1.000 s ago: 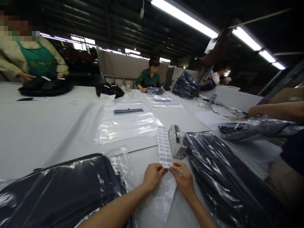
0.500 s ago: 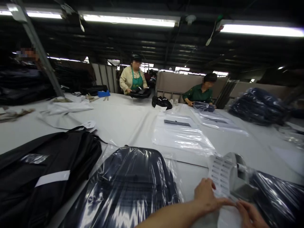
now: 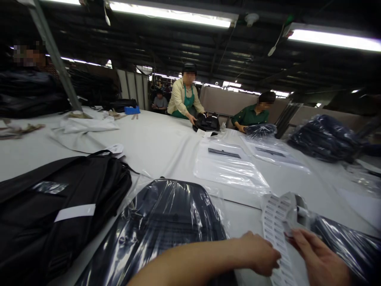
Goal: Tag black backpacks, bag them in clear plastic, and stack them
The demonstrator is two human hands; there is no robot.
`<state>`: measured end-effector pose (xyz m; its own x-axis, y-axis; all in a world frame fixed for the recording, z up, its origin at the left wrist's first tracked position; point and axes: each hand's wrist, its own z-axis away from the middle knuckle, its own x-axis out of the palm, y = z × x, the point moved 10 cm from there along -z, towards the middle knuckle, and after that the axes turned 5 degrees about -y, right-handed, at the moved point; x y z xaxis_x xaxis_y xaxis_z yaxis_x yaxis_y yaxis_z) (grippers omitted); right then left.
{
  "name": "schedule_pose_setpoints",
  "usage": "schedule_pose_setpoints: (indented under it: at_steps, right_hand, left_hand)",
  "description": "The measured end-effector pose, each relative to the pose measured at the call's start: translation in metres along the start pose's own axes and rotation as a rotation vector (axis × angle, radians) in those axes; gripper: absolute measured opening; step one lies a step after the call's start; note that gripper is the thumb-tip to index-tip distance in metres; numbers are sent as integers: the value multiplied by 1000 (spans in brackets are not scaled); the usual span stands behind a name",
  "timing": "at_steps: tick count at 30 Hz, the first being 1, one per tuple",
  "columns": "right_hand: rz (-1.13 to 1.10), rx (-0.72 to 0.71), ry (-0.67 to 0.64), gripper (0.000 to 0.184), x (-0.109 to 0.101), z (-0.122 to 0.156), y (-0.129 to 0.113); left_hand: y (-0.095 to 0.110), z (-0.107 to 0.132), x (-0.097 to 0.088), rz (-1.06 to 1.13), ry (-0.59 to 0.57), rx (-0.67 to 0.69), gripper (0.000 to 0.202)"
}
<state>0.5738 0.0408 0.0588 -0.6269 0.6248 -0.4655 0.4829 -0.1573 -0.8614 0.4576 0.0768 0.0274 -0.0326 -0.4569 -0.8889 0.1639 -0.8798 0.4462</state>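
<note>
I see the label strip (image 3: 276,222) over the counter (image 3: 151,147), its far part just beside a grey dispenser (image 3: 293,201). My left hand (image 3: 260,254) has curled fingers at its edge; my right hand (image 3: 320,256) has bent fingers nearby. Whether either grips, I cannot tell. Leftward lies a bagged backpack (image 3: 178,206), then a black backpack (image 3: 102,180).

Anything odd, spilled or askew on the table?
Nothing looks spilled or damaged. Untidiest spot: the left of the table, where brownish scraps and crumpled white material lie loose, unlike the flat clear bags. The label sheet curves slightly; nothing else stands out.
</note>
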Motion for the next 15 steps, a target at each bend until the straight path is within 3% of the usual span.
schedule_pose_setpoints:
  at_steps: [2, 4, 6, 8, 10, 12, 15]
  right_hand:
    - [-153, 86, -157, 49, 56, 4, -34]
    - [-185, 78, -365, 47, 118, 13, -73]
    - [-213, 33, -553, 42, 175, 26, -106]
    - [-249, -8, -695, 37, 221, 38, -131]
    - [-245, -35, -803, 33, 260, 47, -146]
    - [-210, -44, -877, 29, 290, 52, -153]
    - [-150, -52, -936, 21, 321, 55, -155]
  left_hand:
    - [-6, 71, -43, -50, 97, -51, 24]
    - [-23, 155, -86, -55, 325, -146, 33]
    - [-54, 232, -99, -73, 439, -354, 46]
    - [-82, 278, -75, -31, 324, -513, 62]
    - [-99, 300, -41, 33, 176, -594, 73]
    - [-105, 305, -19, 69, 121, -614, 79]
    - [-103, 303, -14, 68, 151, -614, 80]
